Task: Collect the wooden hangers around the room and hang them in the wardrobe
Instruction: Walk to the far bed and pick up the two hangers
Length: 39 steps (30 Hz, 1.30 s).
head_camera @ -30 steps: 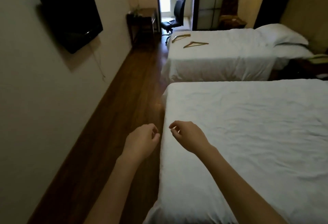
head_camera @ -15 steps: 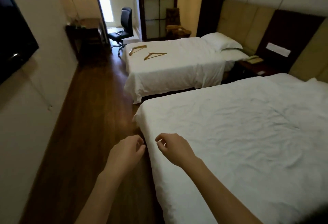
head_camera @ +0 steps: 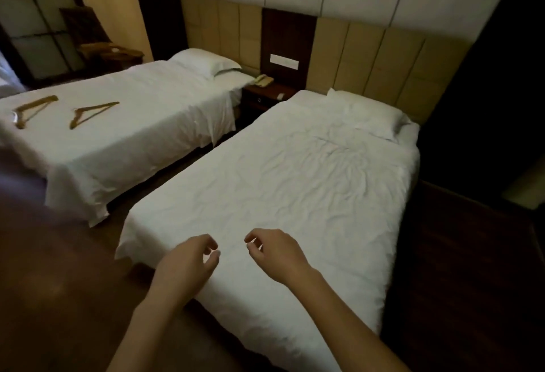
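Nearest, both forearms reach forward over the foot of the near bed (head_camera: 295,182). The left hand (head_camera: 188,262) hovers above the bed's lower left corner, its fingers (head_camera: 211,243) loosely curled and apart, holding nothing. The right hand (head_camera: 275,253) hangs just beside it over the white sheet, fingers likewise curled and spread, also empty. The two hands are close together but not touching. The sheet beneath them is creased, and a pillow (head_camera: 371,115) lies at the bed's head. Dark wooden floor (head_camera: 53,283) runs along the left of this bed. Between the two beds, at their heads, stands a nightstand (head_camera: 267,95) with a telephone (head_camera: 263,80) on it. Farther off to the left is the far bed (head_camera: 141,123), also made up in white, with its own pillow (head_camera: 206,61). Two hangers lie flat on its foot end, well apart from the hands: the left hanger (head_camera: 34,110) near the picture's edge and the right hanger (head_camera: 91,113) beside it, not touching. A padded headboard (head_camera: 383,59) runs behind both beds.
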{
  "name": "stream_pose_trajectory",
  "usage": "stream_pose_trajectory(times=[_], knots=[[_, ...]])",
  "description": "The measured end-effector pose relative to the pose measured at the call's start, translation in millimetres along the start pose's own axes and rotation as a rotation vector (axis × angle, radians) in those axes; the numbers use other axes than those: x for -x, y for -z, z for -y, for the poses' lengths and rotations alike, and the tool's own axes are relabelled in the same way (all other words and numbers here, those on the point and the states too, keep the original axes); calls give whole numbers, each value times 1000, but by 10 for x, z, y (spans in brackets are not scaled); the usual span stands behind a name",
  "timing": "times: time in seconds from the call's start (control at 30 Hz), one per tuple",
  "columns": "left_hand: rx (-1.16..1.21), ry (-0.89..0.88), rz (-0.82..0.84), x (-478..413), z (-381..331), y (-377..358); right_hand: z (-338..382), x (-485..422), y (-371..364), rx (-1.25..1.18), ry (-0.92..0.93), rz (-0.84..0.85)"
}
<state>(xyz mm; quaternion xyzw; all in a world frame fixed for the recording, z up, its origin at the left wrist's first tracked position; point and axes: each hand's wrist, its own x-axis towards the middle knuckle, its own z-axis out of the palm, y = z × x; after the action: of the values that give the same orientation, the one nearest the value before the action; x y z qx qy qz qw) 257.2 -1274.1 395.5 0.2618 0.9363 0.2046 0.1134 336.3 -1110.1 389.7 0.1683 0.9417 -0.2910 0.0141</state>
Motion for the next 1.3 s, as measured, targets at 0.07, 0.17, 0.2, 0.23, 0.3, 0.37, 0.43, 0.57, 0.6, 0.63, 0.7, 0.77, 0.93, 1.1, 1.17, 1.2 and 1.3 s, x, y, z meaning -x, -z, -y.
stream_pose_trajectory(times=[0.07, 0.17, 0.2, 0.23, 0.3, 0.37, 0.43, 0.57, 0.6, 0.63, 0.7, 0.77, 0.93, 1.1, 1.17, 1.2, 1.3], knots=[[7, -6, 4, -145, 238, 105, 181, -208, -126, 1, -18, -4], [50, 30, -1, -397, 705, 276, 540, -661, -403, 15, 11, 10], [64, 62, -8, -488, 923, 367, 709, -877, -537, 21, 39, 24], [71, 94, -13, -583, 1151, 453, 892, -1100, -670, 21, 64, 43], [84, 182, -33, -780, 1656, 685, 1320, -1599, -948, 18, 133, 90], [100, 287, -61, -972, 2117, 965, 1760, -2069, -1175, 16, 211, 131], [105, 390, -100, -1156, 2609, 1306, 2277, -2561, -1431, 23, 291, 178], [97, 528, -177, -1455, 3431, 1878, 3210, -3342, -1865, 32, 405, 282], [88, 557, -193, -1528, 3629, 1988, 3407, -3531, -1975, 30, 426, 308], [84, 584, -208, -1617, 3848, 2093, 3601, -3737, -2091, 30, 445, 332], [82, 618, -223, -1829, 4276, 2274, 3927, -4136, -2312, 47, 482, 352], [89, 639, -233, -2116, 4768, 2455, 4235, -4603, -2587, 85, 497, 357], [58, 610, -204, -3011, 6053, 2934, 4989, -5768, -3227, 91, 466, 335], [6, 542, -129, -3974, 7084, 3679, 5882, -6840, -3514, 59, 378, 305], [-2, 499, -124, -4328, 7368, 3983, 6194, -7210, -3573, 53, 362, 295], [1, 477, -123, -4522, 7519, 4127, 6339, -7408, -3612, 50, 353, 288], [15, 421, -106, -5121, 7943, 4442, 6653, -8007, -3734, 44, 298, 267]])
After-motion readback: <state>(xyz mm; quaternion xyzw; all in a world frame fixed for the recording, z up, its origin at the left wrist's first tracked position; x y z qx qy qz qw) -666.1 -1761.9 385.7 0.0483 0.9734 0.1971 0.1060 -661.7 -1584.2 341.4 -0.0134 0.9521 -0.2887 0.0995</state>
